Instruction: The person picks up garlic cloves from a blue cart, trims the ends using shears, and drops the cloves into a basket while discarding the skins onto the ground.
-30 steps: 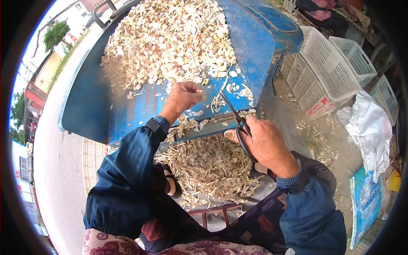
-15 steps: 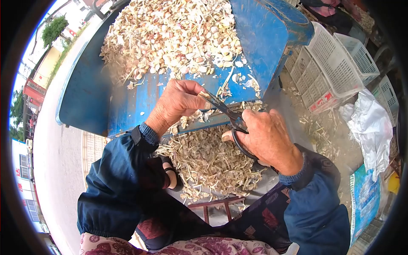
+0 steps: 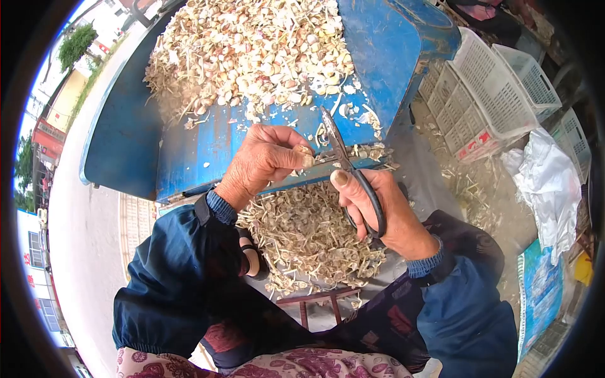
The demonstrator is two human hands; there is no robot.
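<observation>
My left hand [image 3: 268,157] is closed, with thumb and forefinger pinching a small pale piece of garlic [image 3: 304,150]. Most of that piece is hidden by the fingertips. Through the loops of a pair of dark-handled scissors [image 3: 341,148] go the fingers of my right hand [image 3: 391,211]. The scissors point up and away, blades together or nearly so, just right of the garlic piece and apart from it. Beyond both hands lies a large heap of garlic cloves and bits [image 3: 252,57]. Beneath them is a pile of dry stems and trimmings [image 3: 302,242].
The garlic heap rests in a blue metal cart bed [image 3: 381,53] whose front edge is just past my hands. White plastic crates [image 3: 488,82], a white plastic bag [image 3: 547,179] and a blue sack [image 3: 541,296] stand at right. A reddish metal frame [image 3: 318,296] is between my legs.
The scissors have come away from the left fingertips and swung more upright, their blades now pointing up. My right hand has turned and dropped slightly; the left hand still pinches at about the same spot.
</observation>
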